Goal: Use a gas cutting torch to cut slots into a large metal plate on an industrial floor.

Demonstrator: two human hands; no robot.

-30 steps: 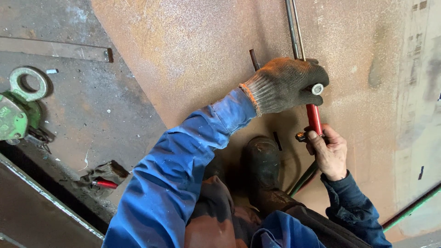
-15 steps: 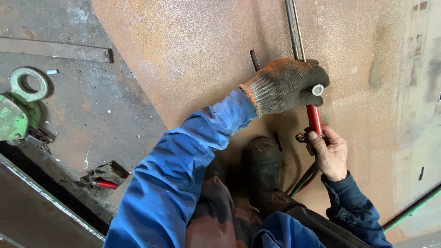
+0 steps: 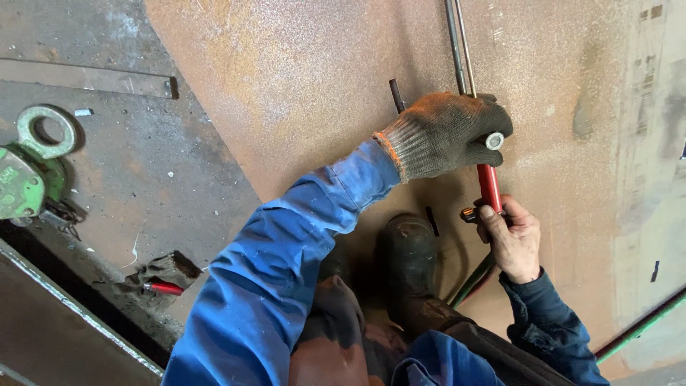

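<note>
Nearest to the camera are the blue sleeves and a dark boot (image 3: 409, 264) standing on the rusty steel plate (image 3: 300, 93). The bare right hand (image 3: 511, 239) is closed around the red handle of a cutting torch (image 3: 489, 187), near a small brass valve, probably to keep the control under the thumb. Green and red hoses (image 3: 475, 279) run from it back toward the body. Farther on, the gloved left hand (image 3: 446, 132) is closed over the upper part of the torch, seemingly to steady and guide it; its thin metal tubes (image 3: 457, 43) continue away over the plate. Well apart at the left lie a green lifting clamp (image 3: 25, 179) and a red-handled tool (image 3: 163, 287).
</note>
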